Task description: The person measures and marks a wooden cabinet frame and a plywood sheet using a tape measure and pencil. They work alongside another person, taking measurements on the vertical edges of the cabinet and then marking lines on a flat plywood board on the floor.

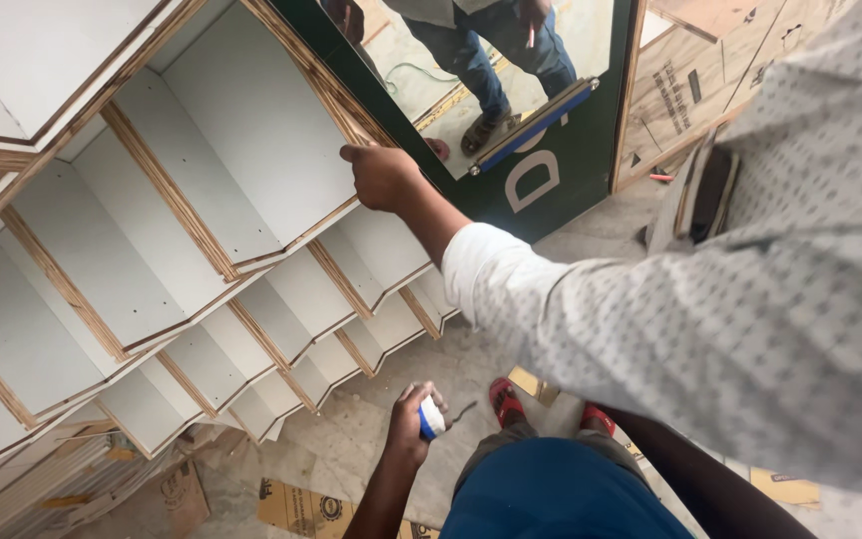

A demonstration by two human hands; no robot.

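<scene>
Observed from beside the work: the white shelf unit [202,190], built of plywood-edged panels that form rows of open compartments, stands tilted across the left of the view.

Right hand [381,178]: at the unit's outer corner, on the side facing the green-framed glass door [551,170]. The fingers are curled together over the plywood edge of a panel and grip it. The arm wears a grey patterned sleeve [650,319].

Left hand [409,427]: below the unit, clear of its lowest compartments and not touching it. The fingers are closed around a small white and blue roll [432,417], whose kind I cannot tell. A thin dark strip juts from that roll on the side away from the unit.

Surroundings: red sandals [507,401] stand on the stone floor [371,429] just beyond the left hand from the unit. Flattened cardboard [301,507] lies on the floor beneath the unit's lower end. The door glass shows a reflection of a person's legs in jeans.
</scene>
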